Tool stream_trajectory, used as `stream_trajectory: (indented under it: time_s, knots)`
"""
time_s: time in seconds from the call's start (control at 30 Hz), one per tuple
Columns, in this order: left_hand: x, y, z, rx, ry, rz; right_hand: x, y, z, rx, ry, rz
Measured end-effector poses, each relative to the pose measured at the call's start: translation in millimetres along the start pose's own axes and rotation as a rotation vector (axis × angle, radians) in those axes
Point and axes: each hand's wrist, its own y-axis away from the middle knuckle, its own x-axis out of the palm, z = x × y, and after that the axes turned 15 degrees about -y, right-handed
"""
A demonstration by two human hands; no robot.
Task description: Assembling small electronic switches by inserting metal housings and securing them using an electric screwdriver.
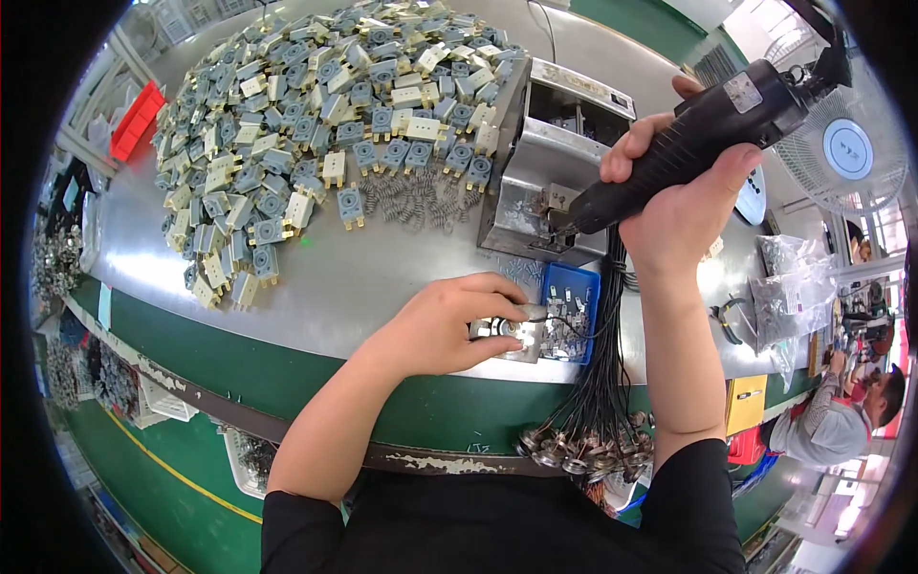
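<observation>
My right hand is wrapped round a black electric screwdriver, held slanting. Its tip reaches the front of a metal box, which looks like a screw feeder; whether a screw sits on the tip cannot be seen. Lower down, my left hand has its thumb and fingers closed round a small round metal part with a black cable. That part rests on or against a flat metal block near the table's front edge, and my fingers partly cover it.
A blue tray of small metal pieces adjoins the block. Black cables hang over the edge, ending in round metal parts. Grey and cream switch-like housings heap at left, beside loose springs. Pliers and bags lie right.
</observation>
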Motion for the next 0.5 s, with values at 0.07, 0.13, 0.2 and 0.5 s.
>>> stream_trajectory:
  time_s: [0.07,0.13,0.2,0.5]
  knots:
    - [-0.2,0.7,0.3,0.002,-0.014,-0.005,0.9,0.9,-1.1,-0.009,0.018,0.011]
    - [0.1,-0.5,0.4,0.010,-0.026,-0.010,0.3,0.7,-0.8,-0.022,0.041,0.021]
    - [0.1,-0.7,0.1,0.013,-0.018,-0.011,-0.3,0.7,-1.4,-0.019,0.039,0.027]
    - [1.6,0.9,-0.7,0.014,-0.017,-0.034,2.8,7.0,-5.5,0.015,0.043,0.044]
